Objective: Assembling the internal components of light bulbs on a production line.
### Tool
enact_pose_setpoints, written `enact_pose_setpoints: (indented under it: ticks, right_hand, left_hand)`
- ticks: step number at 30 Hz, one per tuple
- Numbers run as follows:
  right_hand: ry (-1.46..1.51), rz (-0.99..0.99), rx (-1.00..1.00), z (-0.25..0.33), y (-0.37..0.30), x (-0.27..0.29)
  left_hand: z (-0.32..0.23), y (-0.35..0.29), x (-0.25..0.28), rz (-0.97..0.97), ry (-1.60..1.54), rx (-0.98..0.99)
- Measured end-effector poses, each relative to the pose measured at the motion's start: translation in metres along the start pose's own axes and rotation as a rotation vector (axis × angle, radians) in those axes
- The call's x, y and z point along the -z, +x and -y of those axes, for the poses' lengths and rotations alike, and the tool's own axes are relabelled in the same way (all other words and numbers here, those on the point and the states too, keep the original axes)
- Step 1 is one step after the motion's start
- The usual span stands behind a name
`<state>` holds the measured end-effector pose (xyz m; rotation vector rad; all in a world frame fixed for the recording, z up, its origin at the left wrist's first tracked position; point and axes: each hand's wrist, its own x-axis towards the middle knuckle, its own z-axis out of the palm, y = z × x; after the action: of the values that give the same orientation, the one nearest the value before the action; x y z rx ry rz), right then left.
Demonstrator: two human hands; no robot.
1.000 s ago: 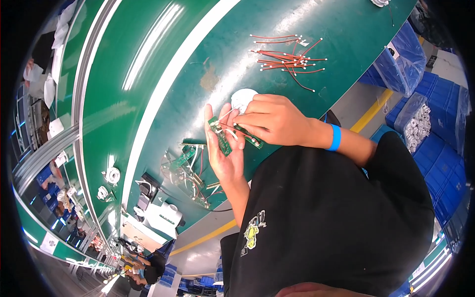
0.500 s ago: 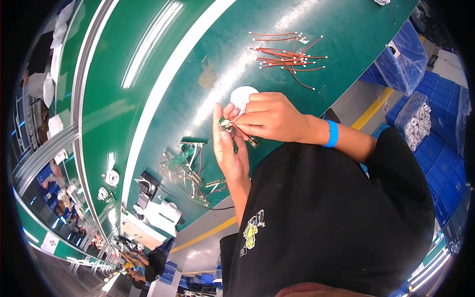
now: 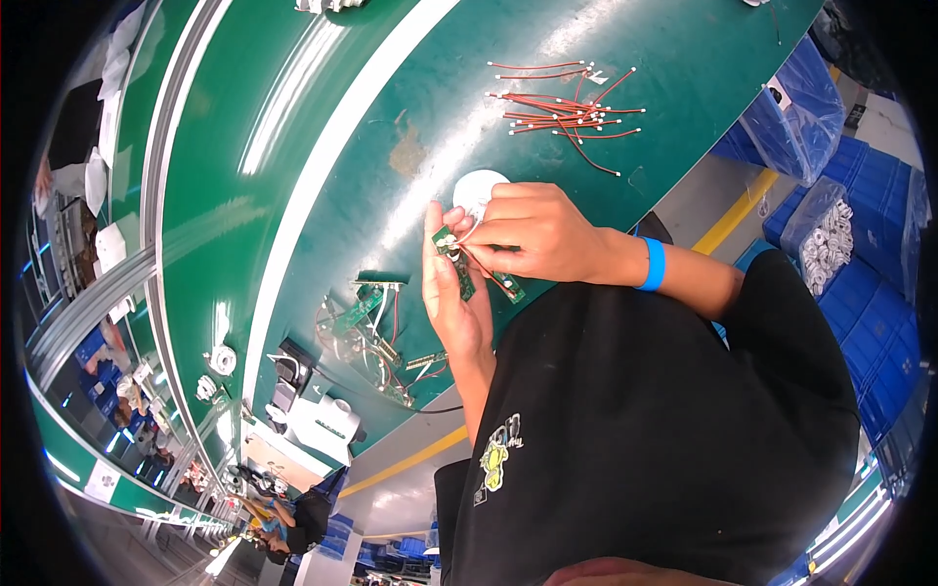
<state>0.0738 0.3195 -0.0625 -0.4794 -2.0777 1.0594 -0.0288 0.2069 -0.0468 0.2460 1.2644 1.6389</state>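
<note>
Packages first: far right, stacked blue plastic crates line the floor, and one clear bag on top is stuffed with small white ring-shaped parts. Above it, a second crate wears a blue plastic liner bag with a little white label at its corner. Down at the left rim, a white square sign sits on a green band; too small to make out more.

Now the action, dead centre over the glossy green counter. The left hand stands upright, palm turned toward the right, fingers pressed together and straight, backing a small green circuit board. That board is a narrow strip, its long axis running from upper left down to lower right, tilted on the palm. The right hand, with a blue wristband, comes in from the right, fingers curled and pinching a thin red wire right at the board. A second green board piece pokes out just below the right hand's knuckles.

Behind the hands, a white round disc lies flat on the counter, partly hidden. Up top, a loose bundle of red wires with white tips is fanned out, well apart from the hands. To the lower left, a tangle of clear plastic pieces and green boards rests near the counter's edge, with a white boxy unit just beyond.
</note>
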Motion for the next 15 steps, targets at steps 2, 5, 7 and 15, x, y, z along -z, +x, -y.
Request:
enact_pose_setpoints:
  ticks: [2, 5, 7, 15]
  right_hand:
    - [0.004, 0.035, -0.010, 0.000, 0.000, 0.000]
    - [0.002, 0.016, -0.008, 0.001, 0.000, 0.000]
    - [-0.026, 0.037, -0.020, 0.003, 0.002, 0.002]
    - [0.040, 0.022, -0.035, 0.000, -0.001, -0.002]
  left_hand:
    - [0.000, 0.000, 0.001, 0.019, 0.007, -0.006]
    - [0.003, 0.000, 0.001, 0.035, 0.029, -0.026]
    - [0.003, 0.000, -0.001, 0.030, 0.043, -0.041]
    - [-0.007, -0.007, -0.015, -0.034, 0.643, -0.243]
